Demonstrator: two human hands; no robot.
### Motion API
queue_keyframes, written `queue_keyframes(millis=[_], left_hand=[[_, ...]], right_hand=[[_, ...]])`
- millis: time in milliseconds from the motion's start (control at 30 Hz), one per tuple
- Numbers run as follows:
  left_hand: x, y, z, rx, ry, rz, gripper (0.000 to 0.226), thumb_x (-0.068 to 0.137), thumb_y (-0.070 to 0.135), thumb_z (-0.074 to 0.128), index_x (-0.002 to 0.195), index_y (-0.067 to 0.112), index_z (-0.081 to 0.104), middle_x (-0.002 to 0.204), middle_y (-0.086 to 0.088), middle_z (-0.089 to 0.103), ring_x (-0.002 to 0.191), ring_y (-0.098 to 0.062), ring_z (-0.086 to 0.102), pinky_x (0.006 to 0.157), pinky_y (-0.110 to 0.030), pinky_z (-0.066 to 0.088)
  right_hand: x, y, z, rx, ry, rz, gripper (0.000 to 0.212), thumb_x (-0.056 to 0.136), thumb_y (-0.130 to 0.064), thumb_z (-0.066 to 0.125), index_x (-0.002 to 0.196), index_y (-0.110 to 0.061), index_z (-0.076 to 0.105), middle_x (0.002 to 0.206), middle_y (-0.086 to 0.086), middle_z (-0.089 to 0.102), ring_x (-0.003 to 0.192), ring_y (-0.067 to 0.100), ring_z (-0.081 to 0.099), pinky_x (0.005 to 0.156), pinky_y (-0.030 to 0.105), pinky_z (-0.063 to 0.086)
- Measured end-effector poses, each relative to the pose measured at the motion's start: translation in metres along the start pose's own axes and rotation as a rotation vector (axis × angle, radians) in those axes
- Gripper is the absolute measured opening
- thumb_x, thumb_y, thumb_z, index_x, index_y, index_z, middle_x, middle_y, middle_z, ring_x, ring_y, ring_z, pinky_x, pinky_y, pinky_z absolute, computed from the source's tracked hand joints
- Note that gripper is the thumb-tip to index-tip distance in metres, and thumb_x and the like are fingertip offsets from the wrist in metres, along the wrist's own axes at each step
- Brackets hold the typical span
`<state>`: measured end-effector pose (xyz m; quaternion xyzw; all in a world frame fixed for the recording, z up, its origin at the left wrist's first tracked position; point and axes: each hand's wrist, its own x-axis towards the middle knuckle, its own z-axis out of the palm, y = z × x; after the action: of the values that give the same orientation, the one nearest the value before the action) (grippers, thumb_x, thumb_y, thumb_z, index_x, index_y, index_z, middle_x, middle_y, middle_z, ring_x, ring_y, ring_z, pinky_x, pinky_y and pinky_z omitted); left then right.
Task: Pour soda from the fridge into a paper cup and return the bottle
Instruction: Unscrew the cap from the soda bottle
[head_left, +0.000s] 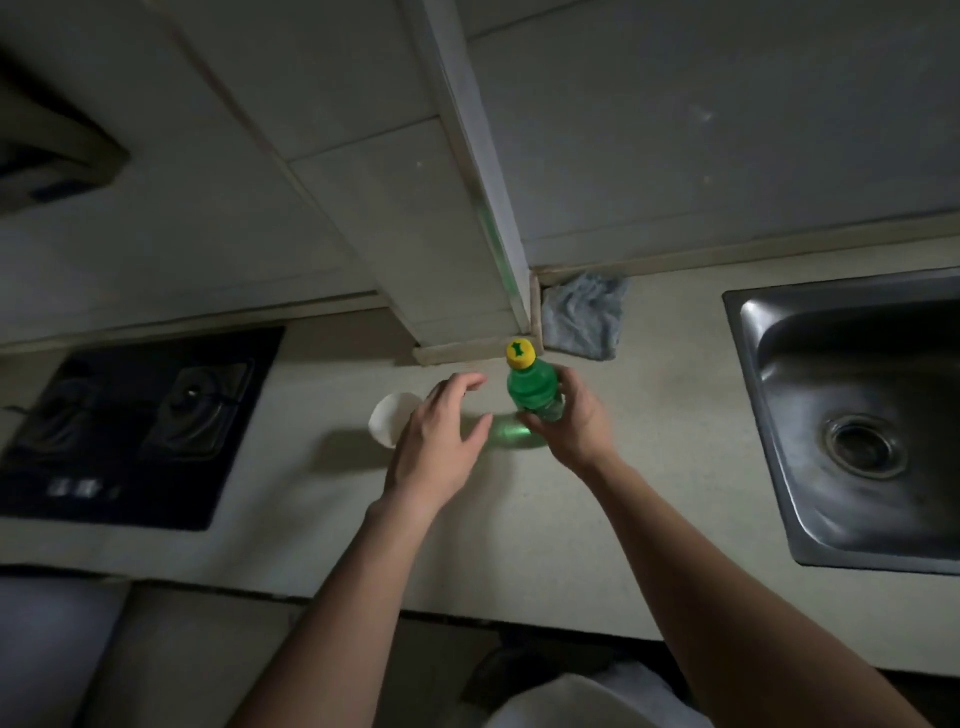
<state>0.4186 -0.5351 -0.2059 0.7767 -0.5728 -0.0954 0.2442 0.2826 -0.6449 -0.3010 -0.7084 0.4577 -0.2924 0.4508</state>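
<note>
A green soda bottle (531, 391) with a yellow cap stands upright on the pale countertop (519, 519), near the foot of a wall pillar. My right hand (571, 421) is wrapped around the bottle's lower body from the right. My left hand (441, 436) hovers just left of the bottle with fingers spread, holding nothing. A white paper cup (388, 418) stands on the counter behind my left hand, which partly hides it.
A black gas hob (135, 426) fills the counter's left side. A steel sink (857, 415) is set in on the right. A grey cloth (584, 317) lies by the wall behind the bottle. The tiled pillar (457, 234) juts out above the bottle.
</note>
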Motion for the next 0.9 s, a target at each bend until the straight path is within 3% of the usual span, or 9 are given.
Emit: queue_keyframes(millis=[133,267,333,433,567,633,800,900], left_hand=[[-0.019,-0.011,-0.008,-0.061,0.037,-0.050,0.038,0.089,0.022,0.070,0.125,0.021,0.056,0.125,0.009,0.062,0.115,-0.008,0.059,0.100,-0.028,0.047],[-0.019,-0.019,-0.015,-0.178,0.013,-0.067,0.044,0.088,0.025,0.073,0.128,0.023,0.055,0.126,0.011,0.061,0.113,-0.008,0.059,0.098,-0.035,0.050],[-0.011,-0.017,-0.021,-0.273,-0.019,-0.035,0.048,0.087,0.028,0.074,0.130,0.023,0.054,0.127,0.013,0.060,0.109,-0.004,0.060,0.095,-0.031,0.052],[0.010,-0.006,-0.034,-0.392,-0.063,0.109,0.048,0.087,0.036,0.069,0.131,0.024,0.055,0.126,0.013,0.060,0.104,-0.001,0.061,0.089,-0.025,0.054],[0.034,-0.002,-0.043,-0.375,-0.029,0.318,0.035,0.095,0.042,0.054,0.123,0.022,0.062,0.109,0.005,0.060,0.094,-0.004,0.061,0.082,-0.023,0.052],[0.038,-0.014,-0.045,-0.331,-0.042,0.371,0.036,0.097,0.045,0.049,0.119,0.020,0.063,0.103,0.006,0.057,0.089,-0.008,0.059,0.080,-0.027,0.051],[0.028,-0.046,-0.048,-0.314,-0.127,0.366,0.039,0.096,0.051,0.044,0.115,0.020,0.054,0.095,0.010,0.055,0.079,-0.010,0.056,0.066,-0.030,0.049],[0.021,-0.065,-0.044,-0.372,-0.120,0.337,0.030,0.098,0.048,0.042,0.107,0.021,0.050,0.081,0.013,0.053,0.070,-0.006,0.055,0.058,-0.027,0.043]], right_hand=[[-0.009,0.001,-0.003,0.106,0.011,-0.024,0.066,0.068,-0.027,0.086,0.127,-0.020,0.057,0.115,-0.003,0.067,0.102,0.015,0.062,0.077,0.014,0.040],[-0.021,-0.007,-0.012,0.065,-0.017,-0.103,0.070,0.066,-0.037,0.087,0.126,-0.017,0.058,0.116,-0.005,0.065,0.103,0.007,0.061,0.081,0.005,0.041],[-0.027,-0.015,-0.016,0.068,-0.044,-0.120,0.073,0.065,-0.046,0.084,0.127,-0.016,0.058,0.115,-0.004,0.064,0.102,0.009,0.063,0.085,0.016,0.051],[-0.035,-0.028,-0.020,0.008,-0.034,-0.141,0.072,0.065,-0.055,0.075,0.124,-0.018,0.057,0.105,-0.004,0.058,0.090,0.012,0.064,0.076,0.030,0.059],[-0.047,-0.038,-0.021,-0.052,-0.007,-0.202,0.068,0.067,-0.046,0.077,0.124,-0.014,0.059,0.101,-0.002,0.055,0.086,0.012,0.060,0.073,0.032,0.057],[-0.050,-0.043,-0.016,-0.100,0.007,-0.196,0.067,0.067,-0.044,0.078,0.124,-0.014,0.058,0.103,-0.002,0.055,0.087,0.012,0.060,0.073,0.027,0.056],[-0.060,-0.056,0.000,-0.236,-0.021,-0.161,0.071,0.068,-0.035,0.082,0.129,-0.013,0.053,0.110,-0.001,0.058,0.090,0.009,0.060,0.075,0.008,0.047],[-0.071,-0.063,0.024,-0.264,-0.030,-0.129,0.065,0.069,-0.032,0.078,0.126,-0.016,0.051,0.103,-0.002,0.060,0.082,0.008,0.057,0.071,0.015,0.046]])
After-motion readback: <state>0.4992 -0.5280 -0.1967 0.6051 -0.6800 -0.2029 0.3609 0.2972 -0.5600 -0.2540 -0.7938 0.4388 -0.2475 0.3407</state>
